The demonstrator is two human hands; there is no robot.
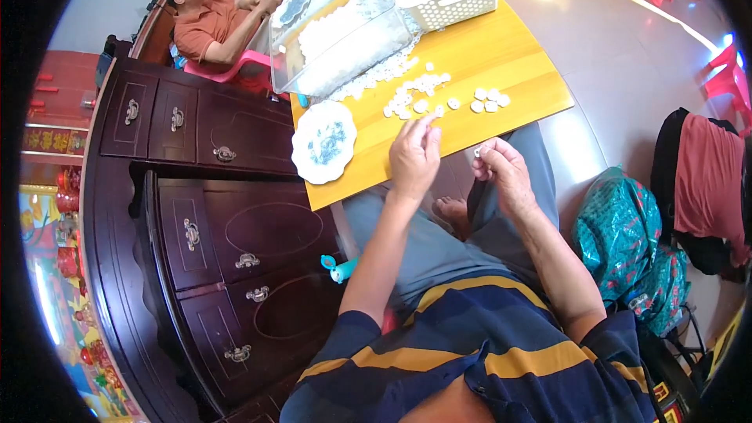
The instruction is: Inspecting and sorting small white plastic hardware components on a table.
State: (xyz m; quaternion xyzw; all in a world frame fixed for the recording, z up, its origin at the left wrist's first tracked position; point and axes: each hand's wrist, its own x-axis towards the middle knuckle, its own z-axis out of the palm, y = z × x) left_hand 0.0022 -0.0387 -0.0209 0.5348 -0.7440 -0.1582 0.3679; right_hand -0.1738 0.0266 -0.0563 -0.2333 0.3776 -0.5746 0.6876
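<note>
My right hand is just off the table's near edge, thumb and forefinger pinched on a small white piece. What kind of piece it is, I cannot make out. Over the table's front edge, my left hand reaches forward with fingers stretched out. Its fingertips are close to a single white piece; whether they touch it is unclear. Beyond them lies a loose pile of small white pieces, with a tight cluster of several more to the right. A scalloped white plate with thin bluish bits stands at the left.
On the yellow table, a clear bin of white pieces and a perforated white basket stand at the back. Dark wooden cabinets flank the left. A person sits far left. Green bags lie at the right.
</note>
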